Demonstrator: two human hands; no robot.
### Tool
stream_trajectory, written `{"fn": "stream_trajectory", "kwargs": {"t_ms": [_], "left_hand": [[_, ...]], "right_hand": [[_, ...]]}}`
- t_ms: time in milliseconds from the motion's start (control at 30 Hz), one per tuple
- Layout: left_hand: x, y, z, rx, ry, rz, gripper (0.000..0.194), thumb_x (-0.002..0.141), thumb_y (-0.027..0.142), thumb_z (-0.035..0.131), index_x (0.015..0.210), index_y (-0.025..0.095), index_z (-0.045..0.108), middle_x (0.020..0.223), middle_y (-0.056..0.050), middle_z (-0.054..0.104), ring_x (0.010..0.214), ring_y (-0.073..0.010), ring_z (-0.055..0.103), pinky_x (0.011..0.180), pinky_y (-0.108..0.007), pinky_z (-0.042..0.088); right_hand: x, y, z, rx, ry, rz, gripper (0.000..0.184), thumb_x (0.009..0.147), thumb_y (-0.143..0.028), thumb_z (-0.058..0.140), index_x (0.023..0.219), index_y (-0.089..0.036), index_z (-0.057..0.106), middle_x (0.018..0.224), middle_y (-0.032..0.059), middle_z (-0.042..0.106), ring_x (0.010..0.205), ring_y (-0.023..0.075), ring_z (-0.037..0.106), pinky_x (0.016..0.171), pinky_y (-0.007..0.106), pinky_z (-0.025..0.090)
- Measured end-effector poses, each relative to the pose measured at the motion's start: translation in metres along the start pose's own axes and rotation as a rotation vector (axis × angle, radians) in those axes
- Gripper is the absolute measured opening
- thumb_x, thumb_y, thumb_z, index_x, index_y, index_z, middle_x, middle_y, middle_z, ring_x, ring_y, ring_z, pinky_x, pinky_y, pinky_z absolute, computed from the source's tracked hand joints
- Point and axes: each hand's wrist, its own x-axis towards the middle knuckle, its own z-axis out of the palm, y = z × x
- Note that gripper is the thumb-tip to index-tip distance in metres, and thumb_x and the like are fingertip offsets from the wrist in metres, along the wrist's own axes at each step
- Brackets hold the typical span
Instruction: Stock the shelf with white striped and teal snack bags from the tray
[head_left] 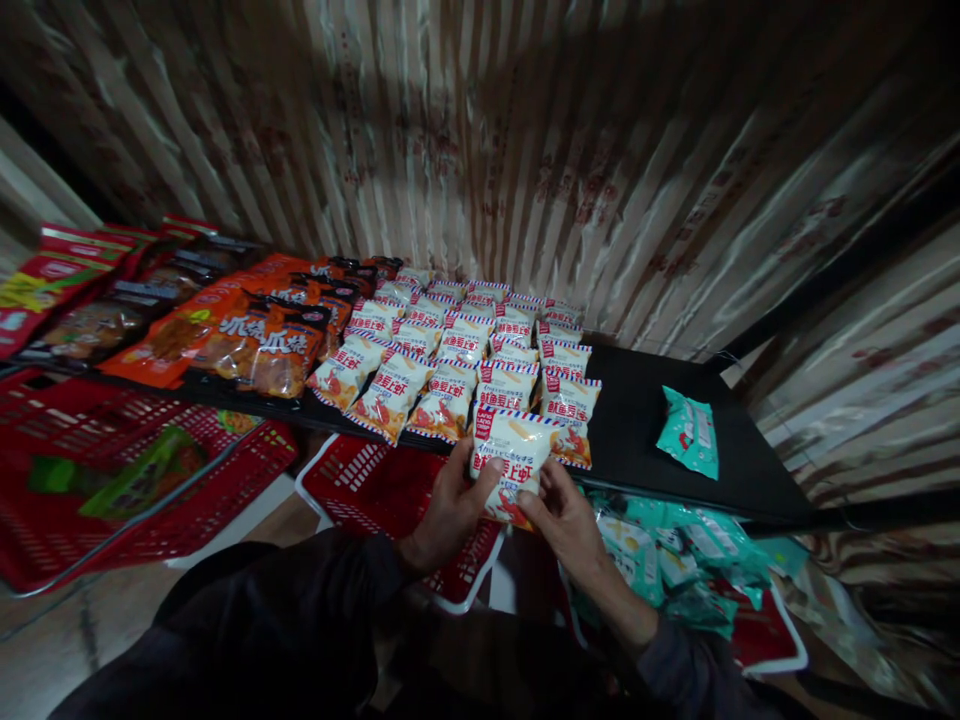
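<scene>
White snack bag (517, 445) is gripped at both sides by the left hand (452, 497) and right hand (568, 518), apparently for even support, at the front edge of the shelf (634, 405), where matching bags (444, 398) are rowed, presumably for neatness.

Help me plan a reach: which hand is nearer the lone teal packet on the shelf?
Right. The right hand is left of the teal packet; the left hand is farther left, beyond the white packet.
</scene>
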Motion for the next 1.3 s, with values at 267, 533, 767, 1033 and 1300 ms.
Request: {"fn": "stream_trajectory", "kwargs": {"t_ms": [267, 533, 767, 1033, 1300], "left_hand": [[-0.007, -0.001, -0.005, 0.022, -0.015, -0.037, 0.038, 0.085, 0.044, 0.062, 0.111, 0.018, 0.055, 0.108, -0.007, 0.070, 0.095, -0.0208, 0.066, 0.087, -0.035, 0.053], [-0.016, -0.008, -0.002, 0.037, -0.015, -0.063, 0.040, 0.087, 0.042, 0.060, 0.118, 0.018, 0.052, 0.118, -0.010, 0.068, 0.104, -0.0236, 0.066, 0.090, -0.038, 0.053], [-0.019, -0.011, 0.001, -0.085, -0.062, -0.068, 0.045, 0.087, 0.040, 0.062, 0.125, 0.019, 0.049, 0.129, -0.011, 0.062, 0.113, -0.0243, 0.063, 0.095, -0.039, 0.052], [-0.012, -0.019, -0.002, -0.077, -0.072, -0.039, 0.051, 0.088, 0.039, 0.063, 0.131, 0.018, 0.047, 0.129, -0.013, 0.063, 0.111, -0.0252, 0.064, 0.095, -0.040, 0.053], [-0.003, -0.015, -0.004, 0.059, -0.066, -0.026, 0.050, 0.087, 0.039, 0.062, 0.130, 0.018, 0.050, 0.130, -0.012, 0.063, 0.118, -0.0268, 0.061, 0.100, -0.042, 0.050]], "right_hand": [[-0.002, 0.010, 0.004, -0.019, 0.045, 0.062, 0.045, 0.075, -0.050, 0.076, 0.110, -0.025, 0.062, 0.111, 0.0059, 0.072, 0.102, 0.0258, 0.067, 0.092, 0.042, 0.053], [-0.001, 0.008, 0.009, 0.159, 0.115, 0.138, 0.046, 0.070, -0.048, 0.080, 0.106, -0.025, 0.065, 0.109, 0.0043, 0.074, 0.098, 0.0240, 0.069, 0.093, 0.042, 0.055], [-0.002, 0.007, 0.003, 0.138, 0.131, 0.193, 0.049, 0.070, -0.054, 0.079, 0.107, -0.023, 0.068, 0.101, 0.0054, 0.077, 0.094, 0.0275, 0.071, 0.084, 0.043, 0.057], [0.002, 0.008, 0.000, 0.072, 0.130, 0.199, 0.057, 0.071, -0.060, 0.075, 0.113, -0.023, 0.069, 0.099, 0.0063, 0.077, 0.096, 0.0306, 0.071, 0.082, 0.045, 0.057], [0.009, 0.003, -0.001, 0.047, 0.129, 0.169, 0.057, 0.070, -0.059, 0.077, 0.113, -0.022, 0.069, 0.095, 0.0055, 0.078, 0.092, 0.0292, 0.071, 0.082, 0.044, 0.057]]}}
